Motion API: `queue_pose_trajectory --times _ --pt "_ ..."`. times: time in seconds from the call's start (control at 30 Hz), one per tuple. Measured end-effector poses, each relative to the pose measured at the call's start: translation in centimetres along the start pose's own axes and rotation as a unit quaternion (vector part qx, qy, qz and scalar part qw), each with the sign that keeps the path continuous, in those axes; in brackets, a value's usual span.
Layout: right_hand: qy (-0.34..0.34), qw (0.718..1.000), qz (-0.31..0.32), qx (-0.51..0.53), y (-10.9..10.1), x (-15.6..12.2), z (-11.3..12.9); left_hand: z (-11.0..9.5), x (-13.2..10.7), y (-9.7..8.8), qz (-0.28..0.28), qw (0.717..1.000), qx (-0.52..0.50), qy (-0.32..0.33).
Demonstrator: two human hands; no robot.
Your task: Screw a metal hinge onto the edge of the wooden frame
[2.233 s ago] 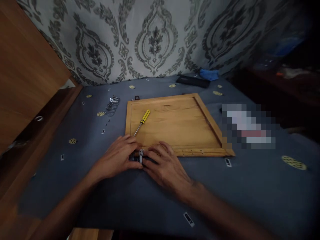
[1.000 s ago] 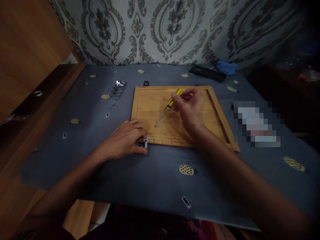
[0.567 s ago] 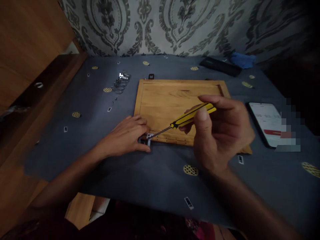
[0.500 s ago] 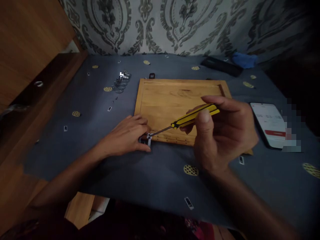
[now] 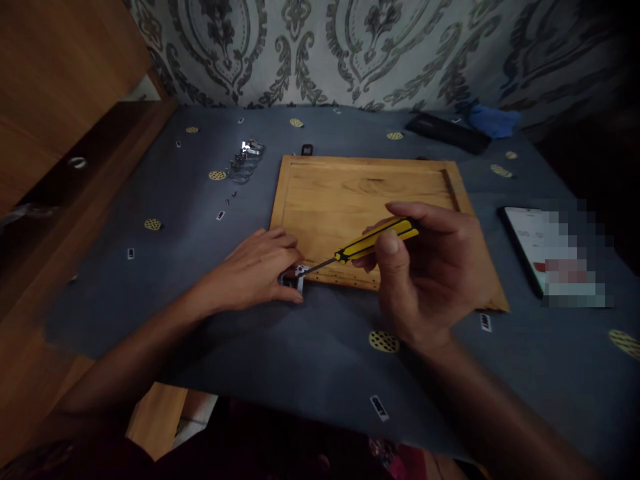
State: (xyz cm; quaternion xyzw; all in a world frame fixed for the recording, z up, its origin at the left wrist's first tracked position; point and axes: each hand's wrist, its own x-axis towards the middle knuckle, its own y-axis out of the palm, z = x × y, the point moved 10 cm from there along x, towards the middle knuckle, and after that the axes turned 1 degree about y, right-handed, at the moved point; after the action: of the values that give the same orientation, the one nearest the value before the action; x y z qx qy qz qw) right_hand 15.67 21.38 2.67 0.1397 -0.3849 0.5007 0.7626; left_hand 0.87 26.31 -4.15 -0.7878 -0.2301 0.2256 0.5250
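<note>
My right hand (image 5: pixel 430 273) grips a screwdriver (image 5: pixel 377 241) with a yellow and black handle, thumb pressed along its side. The thin shaft slants down to the left, and its tip meets a small metal bracket (image 5: pixel 301 272). This bracket sits at the near left corner of a framed wooden board (image 5: pixel 350 200) lying flat. My left hand (image 5: pixel 267 267) pinches the bracket between thumb and fingers, which hide part of it, while the other fingers rest at the board's edge. Small dark holes run along the board's near edge.
Several shiny metal pieces (image 5: pixel 245 160) lie at the back left, with small screws (image 5: pixel 231 198) nearer me. A small black square piece (image 5: pixel 307 150) lies behind the board. To the right are a phone (image 5: pixel 530 233), a long black case (image 5: pixel 447 132) and a blue cloth (image 5: pixel 495 121).
My right hand and the screwdriver handle have moved left and slightly down, with the tip still at the bracket. My left hand keeps its place on the bracket.
</note>
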Motion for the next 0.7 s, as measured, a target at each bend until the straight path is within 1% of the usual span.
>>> queue_pose_trajectory --times 0.17,0.5,0.6,0.7 --pt "-0.012 1.0 0.006 0.006 0.2 -0.1 -0.2 0.1 0.0 0.1 0.001 1.0 -0.014 0.002" --pt "-0.032 0.999 0.024 -0.033 0.2 -0.2 0.2 0.0 0.0 0.1 0.009 1.0 -0.006 -0.003" --pt "-0.056 0.996 0.033 -0.058 0.3 -0.3 0.8 -0.1 0.1 0.0 0.012 1.0 -0.006 -0.008" --pt "-0.093 0.991 0.065 -0.068 0.7 -0.2 1.9 -0.2 0.1 -0.1 0.017 1.0 -0.001 -0.008"
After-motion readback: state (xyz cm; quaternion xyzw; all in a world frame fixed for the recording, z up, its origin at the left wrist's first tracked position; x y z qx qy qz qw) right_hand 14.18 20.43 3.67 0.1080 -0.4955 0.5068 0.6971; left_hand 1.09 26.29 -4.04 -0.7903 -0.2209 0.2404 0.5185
